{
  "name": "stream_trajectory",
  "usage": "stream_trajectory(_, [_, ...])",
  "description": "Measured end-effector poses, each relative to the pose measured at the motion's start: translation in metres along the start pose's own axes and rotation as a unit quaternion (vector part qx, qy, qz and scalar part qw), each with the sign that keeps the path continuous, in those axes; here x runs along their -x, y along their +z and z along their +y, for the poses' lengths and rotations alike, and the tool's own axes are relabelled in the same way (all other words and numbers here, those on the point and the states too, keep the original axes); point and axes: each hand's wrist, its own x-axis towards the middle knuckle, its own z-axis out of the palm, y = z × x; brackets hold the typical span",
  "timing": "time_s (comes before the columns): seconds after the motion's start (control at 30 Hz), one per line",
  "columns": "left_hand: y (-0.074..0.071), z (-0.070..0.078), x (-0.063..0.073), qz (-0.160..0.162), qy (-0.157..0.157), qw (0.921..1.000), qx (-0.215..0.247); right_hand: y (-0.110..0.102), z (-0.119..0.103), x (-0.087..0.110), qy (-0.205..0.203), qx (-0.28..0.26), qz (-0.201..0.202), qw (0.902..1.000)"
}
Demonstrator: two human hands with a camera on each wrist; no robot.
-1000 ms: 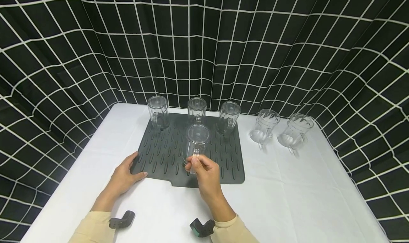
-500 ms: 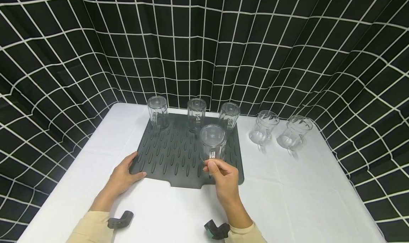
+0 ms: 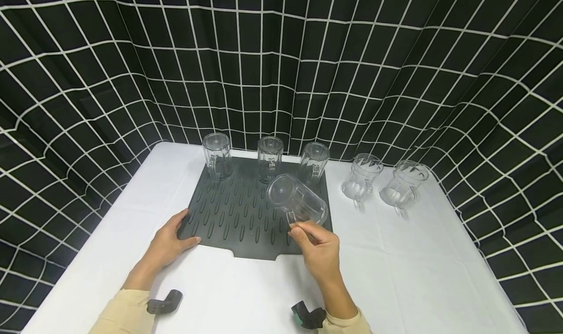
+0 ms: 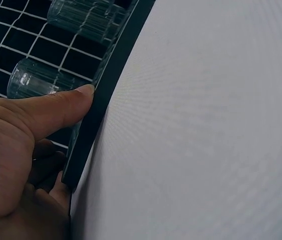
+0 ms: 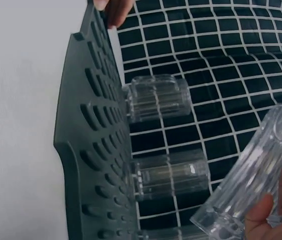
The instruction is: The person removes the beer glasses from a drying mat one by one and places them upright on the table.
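My right hand [image 3: 322,251] pinches the handle of a clear glass mug [image 3: 303,203] over the right part of the dark grey drying mat [image 3: 246,217]. The mug is tilted, its round base toward the upper left and its mouth toward the lower right. In the right wrist view, thumb and fingers are at the side of this mug [image 5: 251,170]. My left hand [image 3: 166,241] rests at the mat's front left corner, thumb on the front edge and fingers along the left edge. The left wrist view shows the thumb against the mat's edge [image 4: 100,95].
Three glass mugs stand upside down along the mat's back: a left mug [image 3: 217,156], a middle mug [image 3: 270,159] and a right mug [image 3: 314,164]. Right of the mat, two upright mugs, one nearer [image 3: 362,177] and one farther right [image 3: 403,183], stand on the white tablecloth. A black-and-white grid curtain [image 3: 272,65] surrounds the table.
The right hand has moved to the right with its mug. The mug has gone from upside down to tilted, its mouth swinging up to the right. My left hand has stayed at the mat corner.
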Motion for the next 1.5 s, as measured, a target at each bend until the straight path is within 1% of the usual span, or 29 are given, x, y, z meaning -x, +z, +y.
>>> stream_trajectory(0.07, [0.000,0.000,0.000,0.001,0.000,1.0000,-0.001,-0.001,0.000,-0.001,-0.028,0.001,-0.021,0.9994])
stream_trajectory(0.13, [0.000,0.000,0.000,0.001,0.000,1.0000,-0.002,-0.002,0.000,-0.002,-0.047,0.005,-0.037,0.9982])
stream_trajectory(0.27, [0.000,0.001,0.001,0.001,-0.003,0.9999,-0.012,-0.004,-0.001,-0.001,-0.051,0.018,-0.053,0.9971])
stream_trajectory(0.37, [-0.002,0.006,0.000,0.004,0.000,0.9997,-0.022,-0.004,-0.001,0.000,-0.045,0.030,-0.057,0.9969])
stream_trajectory(0.43, [-0.004,0.014,0.000,0.015,0.006,0.9995,-0.026,-0.004,-0.002,0.001,-0.045,0.040,-0.057,0.9966])
stream_trajectory(0.5, [-0.006,0.025,-0.001,0.034,0.021,0.9989,-0.026,-0.004,-0.003,0.001,-0.048,0.050,-0.051,0.9963])
stream_trajectory(0.57, [-0.008,0.041,-0.002,0.057,0.042,0.9974,-0.016,-0.004,-0.004,0.001,-0.054,0.061,-0.044,0.9957])
stream_trajectory(0.63, [-0.008,0.059,-0.004,0.074,0.071,0.9947,0.002,-0.004,-0.006,0.001,-0.062,0.072,-0.037,0.9948])
stream_trajectory(0.67, [-0.008,0.067,-0.005,0.077,0.085,0.9933,0.017,-0.004,-0.006,0.001,-0.065,0.077,-0.035,0.9943])
stream_trajectory(0.73, [-0.007,0.084,-0.007,0.071,0.112,0.9898,0.052,-0.003,-0.006,0.001,-0.076,0.087,-0.031,0.9928])
stream_trajectory(0.8, [-0.005,0.098,-0.008,0.053,0.141,0.9840,0.095,-0.003,-0.006,0.001,-0.083,0.099,-0.029,0.9912])
stream_trajectory(0.9, [0.001,0.114,-0.007,0.024,0.178,0.9705,0.161,-0.002,-0.006,0.001,-0.100,0.114,-0.031,0.9879])
stream_trajectory(1.0, [0.007,0.126,-0.005,0.005,0.204,0.9568,0.207,-0.001,-0.006,0.002,-0.111,0.126,-0.036,0.9851])
stream_trajectory(1.07, [0.011,0.133,-0.005,-0.004,0.211,0.9509,0.227,0.000,-0.006,0.002,-0.117,0.130,-0.039,0.9838])
stream_trajectory(1.27, [0.018,0.150,-0.004,-0.033,0.216,0.9412,0.258,0.003,-0.010,0.004,-0.125,0.135,-0.062,0.9809])
stream_trajectory(1.37, [0.021,0.157,-0.005,-0.051,0.222,0.9349,0.272,0.004,-0.011,0.004,-0.131,0.139,-0.073,0.9788])
stream_trajectory(1.43, [0.023,0.160,-0.006,-0.060,0.225,0.9326,0.276,0.005,-0.011,0.005,-0.138,0.139,-0.078,0.9776])
stream_trajectory(1.5, [0.024,0.162,-0.006,-0.063,0.227,0.9333,0.271,0.006,-0.011,0.004,-0.142,0.141,-0.084,0.9763])
